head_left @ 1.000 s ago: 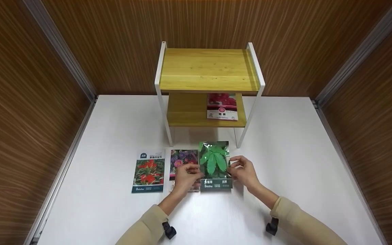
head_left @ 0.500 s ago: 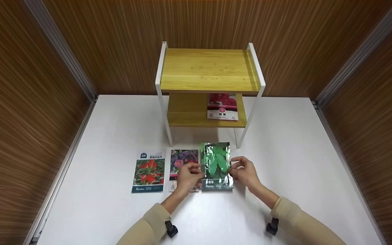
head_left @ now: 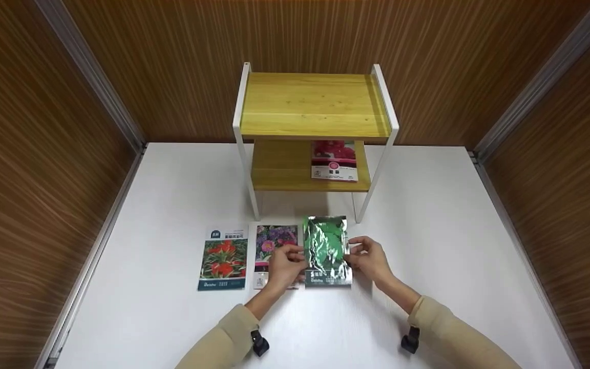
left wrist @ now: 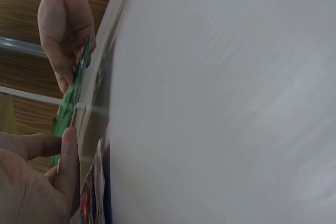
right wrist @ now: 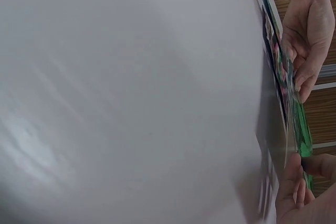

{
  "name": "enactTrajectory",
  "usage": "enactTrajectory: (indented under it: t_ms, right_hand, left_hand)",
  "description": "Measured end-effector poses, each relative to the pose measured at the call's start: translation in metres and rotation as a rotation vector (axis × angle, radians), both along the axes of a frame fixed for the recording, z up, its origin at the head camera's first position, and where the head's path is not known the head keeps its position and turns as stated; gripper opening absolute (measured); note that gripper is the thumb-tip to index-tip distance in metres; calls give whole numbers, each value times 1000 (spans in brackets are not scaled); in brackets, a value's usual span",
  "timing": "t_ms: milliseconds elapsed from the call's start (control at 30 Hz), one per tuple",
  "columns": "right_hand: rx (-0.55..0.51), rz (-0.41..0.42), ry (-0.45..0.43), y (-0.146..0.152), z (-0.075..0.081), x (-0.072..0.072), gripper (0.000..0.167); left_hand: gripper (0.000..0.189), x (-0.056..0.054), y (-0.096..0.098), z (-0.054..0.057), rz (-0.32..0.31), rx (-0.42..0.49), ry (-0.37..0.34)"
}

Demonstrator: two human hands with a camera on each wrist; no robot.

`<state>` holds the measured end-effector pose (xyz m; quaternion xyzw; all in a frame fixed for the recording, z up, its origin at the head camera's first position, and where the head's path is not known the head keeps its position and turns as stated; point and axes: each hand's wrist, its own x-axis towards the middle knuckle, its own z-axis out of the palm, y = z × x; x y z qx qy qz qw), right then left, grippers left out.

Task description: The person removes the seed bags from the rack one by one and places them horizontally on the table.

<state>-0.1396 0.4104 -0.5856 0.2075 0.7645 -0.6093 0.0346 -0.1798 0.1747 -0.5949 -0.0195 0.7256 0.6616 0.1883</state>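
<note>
A shiny green seed packet with a leaf picture is held by its two side edges, slightly above the white table. My left hand pinches its left edge between thumb and fingers. On the right edge, my right hand pinches it likewise. Both wrist views show the packet edge-on, with a gap between it and the table. Partly under my left hand lies a packet with purple and pink flowers. Farther left lies a red-flower packet, flat on the table.
Behind the packets stands a two-tier shelf with wooden boards and a white frame. A pink-flower packet lies on the right part of its lower board. Wood-grain walls enclose the white table at the back and sides.
Both hands have shifted the green packet slightly right and toward me. Its face now shows more silvery glare. The other packets and the shelf stay in place.
</note>
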Motion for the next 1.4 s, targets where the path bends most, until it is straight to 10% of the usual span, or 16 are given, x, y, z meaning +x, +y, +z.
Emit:
enactTrajectory:
  t_ms: [1400]
  right_hand:
    - [61,64,-87,9,-10,-1,37]
  left_hand:
    - [36,-4,3,-6,-51,-18,-49]
